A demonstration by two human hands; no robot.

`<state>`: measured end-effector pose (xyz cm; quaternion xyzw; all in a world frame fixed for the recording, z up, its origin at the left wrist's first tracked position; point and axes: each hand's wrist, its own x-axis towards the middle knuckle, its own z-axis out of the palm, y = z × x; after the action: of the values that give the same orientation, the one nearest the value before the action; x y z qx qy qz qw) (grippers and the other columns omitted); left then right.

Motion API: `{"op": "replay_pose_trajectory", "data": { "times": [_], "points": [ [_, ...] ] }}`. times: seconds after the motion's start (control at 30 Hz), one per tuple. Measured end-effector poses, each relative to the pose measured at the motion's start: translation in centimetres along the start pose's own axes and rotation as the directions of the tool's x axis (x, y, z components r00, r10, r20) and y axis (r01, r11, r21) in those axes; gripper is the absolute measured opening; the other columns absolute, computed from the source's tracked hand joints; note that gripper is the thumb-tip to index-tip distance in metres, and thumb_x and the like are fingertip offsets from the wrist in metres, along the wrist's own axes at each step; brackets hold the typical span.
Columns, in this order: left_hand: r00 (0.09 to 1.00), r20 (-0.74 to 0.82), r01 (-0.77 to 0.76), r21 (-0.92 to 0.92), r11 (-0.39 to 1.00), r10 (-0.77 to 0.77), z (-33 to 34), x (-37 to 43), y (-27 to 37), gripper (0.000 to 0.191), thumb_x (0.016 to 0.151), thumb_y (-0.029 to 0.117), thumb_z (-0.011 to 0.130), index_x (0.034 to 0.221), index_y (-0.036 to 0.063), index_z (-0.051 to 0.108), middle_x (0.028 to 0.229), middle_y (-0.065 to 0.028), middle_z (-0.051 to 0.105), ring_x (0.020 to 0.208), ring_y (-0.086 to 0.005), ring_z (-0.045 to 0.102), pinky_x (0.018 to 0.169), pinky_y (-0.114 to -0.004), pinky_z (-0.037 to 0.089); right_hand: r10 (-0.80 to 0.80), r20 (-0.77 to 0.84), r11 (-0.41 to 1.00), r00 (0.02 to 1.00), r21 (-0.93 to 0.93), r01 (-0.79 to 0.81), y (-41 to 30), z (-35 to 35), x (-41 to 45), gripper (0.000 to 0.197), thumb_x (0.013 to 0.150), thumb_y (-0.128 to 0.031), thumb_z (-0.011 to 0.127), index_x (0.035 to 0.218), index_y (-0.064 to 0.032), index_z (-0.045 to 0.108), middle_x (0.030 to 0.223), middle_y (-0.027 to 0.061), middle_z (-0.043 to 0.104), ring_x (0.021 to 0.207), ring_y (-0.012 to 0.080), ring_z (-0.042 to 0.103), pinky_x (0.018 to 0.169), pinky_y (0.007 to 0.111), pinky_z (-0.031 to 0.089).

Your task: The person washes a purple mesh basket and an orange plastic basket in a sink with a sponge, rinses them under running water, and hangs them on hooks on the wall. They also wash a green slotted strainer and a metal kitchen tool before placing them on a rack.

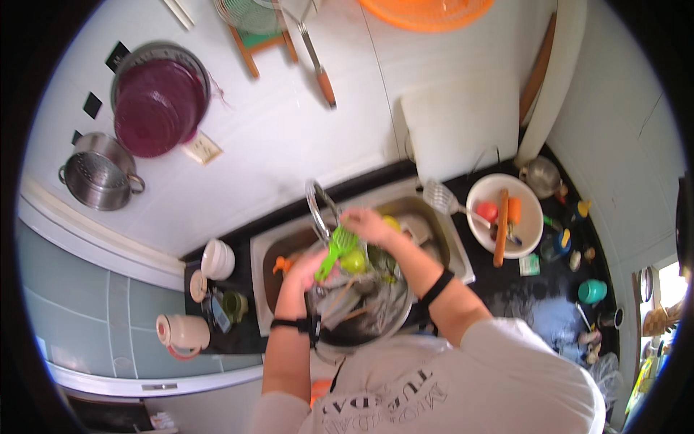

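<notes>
A bright green plastic slotted spoon (337, 247) is below the curved chrome faucet (317, 209), over the metal sink (261, 282). My left hand (310, 269) holds it by the handle. At its slotted head, the fingers of my right hand (368, 225) are curled against it, partly hidden by blur. Just under the spoon shows a yellow-green rounded thing (353, 261). A large metal basin (398, 320) sits at the sink's front, heaped with dishes and a pair of chopsticks (339, 298). Orange (282, 265) and yellow (391, 222) items lie in the sink's compartments.
Right of the sink stand a white bowl (474, 241) with a rolling pin (501, 228) across it, and a slotted turner (439, 196). White bowls (218, 260), a green mug (234, 306) and a pink thermos jug (184, 333) are left. A white cutting board (461, 130) leans on the wall.
</notes>
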<state>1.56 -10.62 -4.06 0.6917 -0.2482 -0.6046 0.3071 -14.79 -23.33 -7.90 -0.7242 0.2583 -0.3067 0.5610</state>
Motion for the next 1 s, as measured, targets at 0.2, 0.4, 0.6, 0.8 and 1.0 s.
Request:
{"op": "replay_pose_trajectory", "data": {
  "times": [0.2,0.4,0.6,0.8,1.0],
  "points": [
    [0.989,-0.137,0.0,0.359,0.933,0.053,-3.1,-3.2,-5.4,0.042,0.08,0.045,0.064,0.085,0.0032,0.066,0.068,-0.001,0.058,0.05,-0.0091,0.045,0.042,-0.025,0.033,0.318,0.112,0.684,0.941,0.66,-0.31,1.6,6.2,-3.0,0.035,0.088,-0.025,0.058,0.116,-0.0027,0.057,0.11,0.0076,0.061,0.103,0.0169,0.054,0.09,0.03,0.042],
    [0.969,-0.204,-0.065,0.343,0.937,0.142,-2.1,-6.3,-5.8,0.027,0.08,0.026,0.069,0.089,0.0001,0.065,0.072,0.0,0.058,0.061,-0.0082,0.05,0.051,-0.025,0.039,0.563,0.314,0.442,0.765,0.667,-0.6,3.3,10.0,-2.2,0.021,0.085,-0.018,0.058,0.097,-0.0012,0.063,0.095,0.0091,0.062,0.082,0.0181,0.06,0.071,0.032,0.049],
    [0.998,-0.059,-0.004,-0.123,0.992,-0.003,-2.7,-5.7,-5.0,0.022,0.082,0.02,0.067,0.095,0.0045,0.06,0.079,-0.006,0.062,0.066,-0.0152,0.06,0.053,-0.028,0.049,0.296,0.282,0.949,0.913,0.018,-0.313,2.8,7.6,-0.8,0.032,0.084,-0.027,0.06,0.102,-0.0018,0.065,0.096,0.0106,0.066,0.087,0.0218,0.062,0.078,0.033,0.048],
    [0.987,0.114,0.141,-0.237,0.961,-0.117,-3.2,-3.4,-5.2,0.021,0.089,0.02,0.056,0.099,0.0024,0.059,0.084,-0.006,0.062,0.07,-0.0147,0.057,0.059,-0.028,0.049,-0.026,0.407,0.99,0.913,-0.118,0.08,0.1,2.5,-4.5,0.06,0.077,-0.042,0.067,0.128,-0.0168,0.05,0.128,0.0178,0.05,0.114,0.0297,0.051,0.092,0.036,0.043],
    [0.97,0.168,0.208,-0.182,0.961,-0.178,-2.1,-0.8,-3.1,0.031,0.091,0.029,0.054,0.106,0.001,0.055,0.094,-0.0112,0.062,0.08,-0.0194,0.06,0.069,-0.033,0.052,-0.054,0.391,0.743,0.919,-0.599,0.298,-2.4,1.3,-7.7,0.069,0.073,-0.02,0.067,0.136,-0.0205,0.037,0.136,0.0149,0.041,0.116,0.0352,0.047,0.093,0.041,0.043]
  ]
}}
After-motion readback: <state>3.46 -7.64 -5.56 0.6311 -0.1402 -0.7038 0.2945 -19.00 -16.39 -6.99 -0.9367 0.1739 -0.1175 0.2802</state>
